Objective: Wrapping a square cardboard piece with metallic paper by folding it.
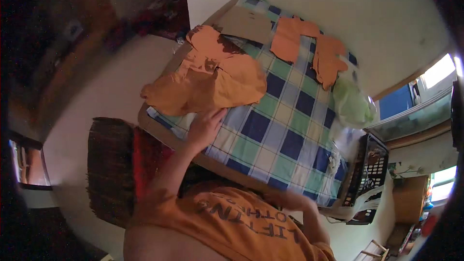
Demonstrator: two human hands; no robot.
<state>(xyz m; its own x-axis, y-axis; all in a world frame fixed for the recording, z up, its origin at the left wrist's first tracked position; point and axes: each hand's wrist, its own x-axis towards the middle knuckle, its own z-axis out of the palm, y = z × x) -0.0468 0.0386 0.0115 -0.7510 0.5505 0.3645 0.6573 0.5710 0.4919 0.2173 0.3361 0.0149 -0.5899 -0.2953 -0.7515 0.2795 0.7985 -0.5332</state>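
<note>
My left hand [205, 128] lies at the near edge of a large, crumpled orange sheet [232, 81] that looks like cloth. Its fingers are stretched out and seem to touch the sheet's border. That orange sheet spreads over the left part of a table [273, 130] covered with a checked blue, green and white cloth. Close to my body, my right hand [280, 200] is at the table's front edge. Its fingers are too blurred and hidden to make out.
Flat orange pieces [288, 38] lie along the far side beside a brown cardboard-like sheet [249, 23]. To the right are a pale green plastic bag [352, 104] and a black slotted crate [371, 169]. A dark, rough-sided block [110, 164] stands left of my left arm.
</note>
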